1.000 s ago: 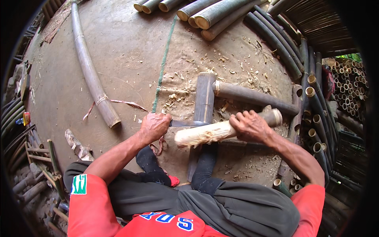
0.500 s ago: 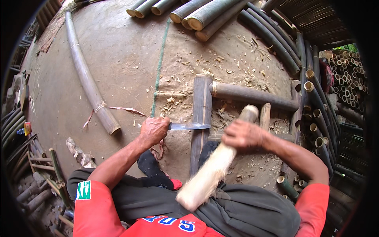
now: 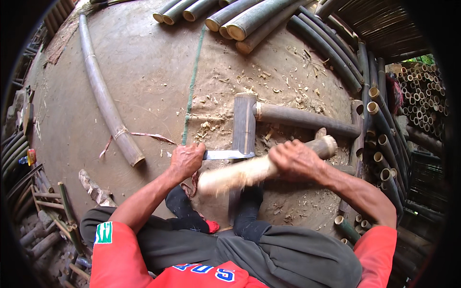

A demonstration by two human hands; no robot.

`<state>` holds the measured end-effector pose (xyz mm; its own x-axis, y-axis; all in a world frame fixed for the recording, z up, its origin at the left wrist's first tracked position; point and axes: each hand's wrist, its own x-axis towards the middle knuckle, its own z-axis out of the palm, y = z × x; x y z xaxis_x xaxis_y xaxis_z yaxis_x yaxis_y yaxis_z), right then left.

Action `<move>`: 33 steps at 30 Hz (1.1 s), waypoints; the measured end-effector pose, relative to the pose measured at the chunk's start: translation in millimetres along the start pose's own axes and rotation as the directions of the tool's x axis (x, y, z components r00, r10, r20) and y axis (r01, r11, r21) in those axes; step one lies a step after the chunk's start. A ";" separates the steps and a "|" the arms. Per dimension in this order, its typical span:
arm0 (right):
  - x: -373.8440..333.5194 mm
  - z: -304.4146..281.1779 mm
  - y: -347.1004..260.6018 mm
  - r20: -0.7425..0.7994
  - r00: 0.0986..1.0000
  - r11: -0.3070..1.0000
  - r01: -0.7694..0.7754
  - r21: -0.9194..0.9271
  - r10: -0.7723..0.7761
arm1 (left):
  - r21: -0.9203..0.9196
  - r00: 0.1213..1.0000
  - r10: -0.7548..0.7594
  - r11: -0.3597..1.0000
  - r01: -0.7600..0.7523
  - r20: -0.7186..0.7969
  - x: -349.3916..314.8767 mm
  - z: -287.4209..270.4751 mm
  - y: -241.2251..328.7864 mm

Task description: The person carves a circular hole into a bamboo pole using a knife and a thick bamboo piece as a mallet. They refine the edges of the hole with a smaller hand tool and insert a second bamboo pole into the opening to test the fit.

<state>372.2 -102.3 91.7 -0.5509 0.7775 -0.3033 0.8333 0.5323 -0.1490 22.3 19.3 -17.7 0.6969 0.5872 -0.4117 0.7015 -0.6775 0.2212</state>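
Observation:
My left hand [image 3: 187, 161] is closed round the handle of a knife. The knife's blade [image 3: 225, 154] points right and lies across a dark bamboo pole [image 3: 245, 122]. A short, thick club [image 3: 237, 175], pale and frayed along its near part, is gripped in my right hand [image 3: 297, 159]. It hangs slantwise just on my side of the blade, slightly blurred; I cannot tell whether it touches the knife. From the pole's right side a bamboo crosspiece [image 3: 307, 120] runs to another upright [image 3: 356, 127]. My socked foot [image 3: 248, 206] is beside the pole's near part, which the club partly hides.
Shavings [image 3: 259, 77] litter the ground around the frame. A long bamboo pole [image 3: 103, 93] lies to the left. Cut poles [image 3: 254, 19] are piled at the far side, with more bamboo [image 3: 384, 139] stacked along the right. Sticks [image 3: 50, 201] lie at the lower left.
The club has swung up and away from my lap, from steeply slanted to nearly level beside the knife. My left hand and the knife have hardly moved.

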 end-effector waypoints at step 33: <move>-28.2 -49.5 -20.6 -0.078 0.778 0.556 -0.370 0.744 0.623 | -0.340 0.965 0.257 0.912 -0.228 0.043 64.1 -68.4 -54.8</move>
<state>368.4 -118.6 149.9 0.0871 0.9630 -0.2551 0.7012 -0.2411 -0.6709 38.7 124.4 4.3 0.8466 0.3736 -0.3790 0.5321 -0.6011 0.5963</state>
